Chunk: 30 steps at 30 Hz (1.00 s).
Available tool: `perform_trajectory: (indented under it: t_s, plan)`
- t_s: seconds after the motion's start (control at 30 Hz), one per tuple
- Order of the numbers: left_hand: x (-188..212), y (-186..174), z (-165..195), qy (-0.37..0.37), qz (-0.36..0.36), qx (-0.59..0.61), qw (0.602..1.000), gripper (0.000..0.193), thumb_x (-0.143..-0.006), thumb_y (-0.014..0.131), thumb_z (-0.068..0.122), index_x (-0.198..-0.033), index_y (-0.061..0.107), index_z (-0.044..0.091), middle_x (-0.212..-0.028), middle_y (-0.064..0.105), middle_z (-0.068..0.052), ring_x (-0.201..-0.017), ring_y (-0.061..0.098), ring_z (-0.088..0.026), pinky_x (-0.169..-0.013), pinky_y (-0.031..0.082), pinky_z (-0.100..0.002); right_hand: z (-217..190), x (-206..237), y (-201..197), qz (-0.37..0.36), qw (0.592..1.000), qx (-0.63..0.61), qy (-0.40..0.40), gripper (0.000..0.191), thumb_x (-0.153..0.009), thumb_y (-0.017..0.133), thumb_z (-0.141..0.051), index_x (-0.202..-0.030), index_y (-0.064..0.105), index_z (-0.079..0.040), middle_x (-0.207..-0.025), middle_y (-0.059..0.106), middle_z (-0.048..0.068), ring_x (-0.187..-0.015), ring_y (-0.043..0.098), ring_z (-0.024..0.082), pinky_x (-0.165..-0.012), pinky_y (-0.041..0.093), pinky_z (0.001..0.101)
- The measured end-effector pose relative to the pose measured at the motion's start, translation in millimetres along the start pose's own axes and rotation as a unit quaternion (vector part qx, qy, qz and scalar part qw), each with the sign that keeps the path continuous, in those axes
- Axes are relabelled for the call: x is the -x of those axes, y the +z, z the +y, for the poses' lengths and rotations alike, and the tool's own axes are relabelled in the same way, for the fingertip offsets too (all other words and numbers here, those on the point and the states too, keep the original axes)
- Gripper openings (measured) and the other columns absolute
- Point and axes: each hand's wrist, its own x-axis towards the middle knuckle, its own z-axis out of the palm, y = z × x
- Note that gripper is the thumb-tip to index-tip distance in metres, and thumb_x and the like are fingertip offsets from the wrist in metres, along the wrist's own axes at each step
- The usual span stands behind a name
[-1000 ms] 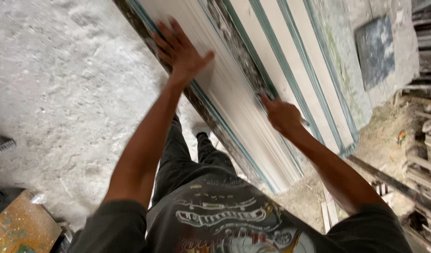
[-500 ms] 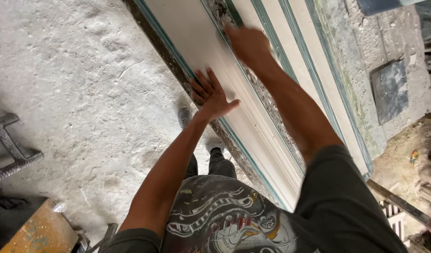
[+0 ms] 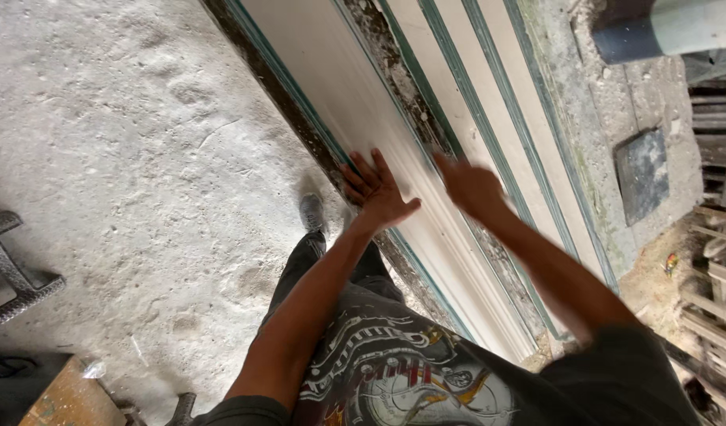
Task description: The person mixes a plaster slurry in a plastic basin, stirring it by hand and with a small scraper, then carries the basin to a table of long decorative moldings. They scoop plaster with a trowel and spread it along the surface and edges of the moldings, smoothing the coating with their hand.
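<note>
Since half a second ago, right hand (image 3: 472, 188) pulled nearer, now level with left hand (image 3: 376, 192). Both flat, fingers spread, gripping nothing, on the long white moulding (image 3: 355, 102). Moulding lies on floor (image 3: 126, 158), long axis near-right to far-left.

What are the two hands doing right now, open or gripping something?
Left hand: open, fingers spread, flat on the long white moulding.
Right hand: blurred, looks open, over the same moulding; holds nothing.
</note>
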Motion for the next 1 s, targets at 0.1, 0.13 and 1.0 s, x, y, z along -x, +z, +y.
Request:
perform_trajectory:
  t_s: [0.1,0.13,1.0]
  plan:
    - [0,-7,3,-0.017,-0.032,0.004,0.999,0.152,-0.079,0.082,0.061,-0.140,-0.049,0.011,-0.140,-0.056,-0.033,-0.126,-0.048,-0.065,-0.107,-0.016,-0.081,-30,-86,-70,0.086,0.995,0.015,-0.041,0.053,-0.108,0.042,-0.014,-0.157,0.034,-0.029,-0.093,0.071,0.019,-0.063,0.064,0.029,-0.046,0.053,0.0410]
    - [0,-11,4,-0.018,-0.045,0.004,0.999,0.152,-0.080,0.081,0.061,-0.139,-0.050,0.012,-0.141,-0.057,-0.033,-0.126,-0.049,-0.065,-0.108,-0.016,-0.080,-41,-111,-92,0.114,0.992,0.013,-0.050,0.052,-0.108,0.043,-0.013,-0.157,0.035,-0.028,-0.092,0.071,0.019,-0.065,0.066,0.031,-0.048,0.054,0.0424]
    - [-215,-359,-66,0.183,0.306,-0.042,0.933,0.064,-0.098,0.074,0.023,-0.151,0.042,0.003,-0.153,0.042,-0.024,-0.148,0.039,-0.040,-0.121,0.036,-0.053,-129,-304,-283,0.229,0.965,-0.011,-0.131,0.062,-0.097,0.058,-0.004,-0.152,0.040,-0.025,-0.083,0.069,0.017,-0.068,0.070,0.037,-0.046,0.053,0.0479]
